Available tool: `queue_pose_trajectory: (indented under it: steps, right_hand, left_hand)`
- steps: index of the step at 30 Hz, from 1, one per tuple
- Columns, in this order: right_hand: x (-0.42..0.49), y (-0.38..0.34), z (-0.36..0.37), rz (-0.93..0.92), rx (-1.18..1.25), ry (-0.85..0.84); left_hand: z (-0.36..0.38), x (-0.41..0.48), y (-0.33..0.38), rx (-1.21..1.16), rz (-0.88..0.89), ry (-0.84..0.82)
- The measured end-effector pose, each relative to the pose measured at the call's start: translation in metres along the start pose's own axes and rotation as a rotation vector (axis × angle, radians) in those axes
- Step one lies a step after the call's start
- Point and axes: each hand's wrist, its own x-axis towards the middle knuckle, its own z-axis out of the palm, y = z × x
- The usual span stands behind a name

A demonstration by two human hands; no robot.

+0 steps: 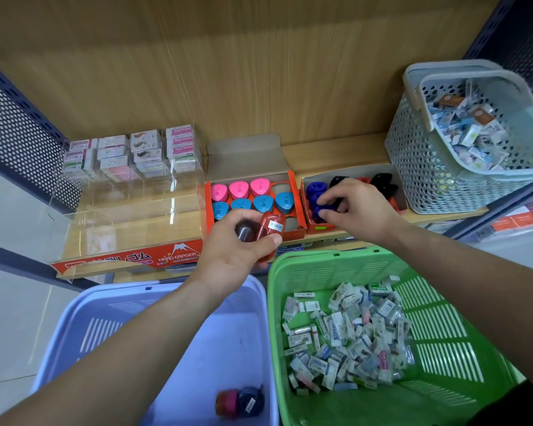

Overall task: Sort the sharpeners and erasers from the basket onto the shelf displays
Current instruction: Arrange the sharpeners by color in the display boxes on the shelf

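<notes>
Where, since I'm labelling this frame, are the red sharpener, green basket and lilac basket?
red sharpener [269, 236]: head view, on its red body.
green basket [345, 262]: head view, on its far wall.
lilac basket [222, 348]: head view, on its bare floor.

Shelf [336, 155]: light wood grain.
Lilac basket [74, 327]: pale lilac-blue, slotted walls.
Green basket [305, 272]: bright green, slotted walls.
Shelf basket [419, 179]: grey, round-hole pattern.
Sharpener tray [297, 198]: orange; pink row, blue row.
Held sharpeners [271, 226]: red, dark maroon.
Boxed sharpeners [316, 189]: deep blue, black, red.
</notes>
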Motion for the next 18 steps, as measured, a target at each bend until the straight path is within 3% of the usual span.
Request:
queue_pose_trajectory:
  steps: [3,7,10,18]
  right_hand:
    - [-0.015,-0.035,-0.01,-0.024,0.352,-0.144]
    - [-0.032,-0.054,-0.019,0.003,0.472,-0.304]
    - [-0.036,-0.049,-0.027,0.06,0.492,-0.334]
    - [-0.05,-0.004,-0.049,0.1,0.806,-0.303]
  left_hand:
    - [0.012,-0.001,0.003,0.035,0.035,-0.016]
    - [0.031,-0.004,0.003,0.129,0.085,-0.015]
    - [0.046,-0.007,0.002,0.23,0.141,-0.007]
    - [0.07,-0.008,0.006,0.204,0.1,-0.05]
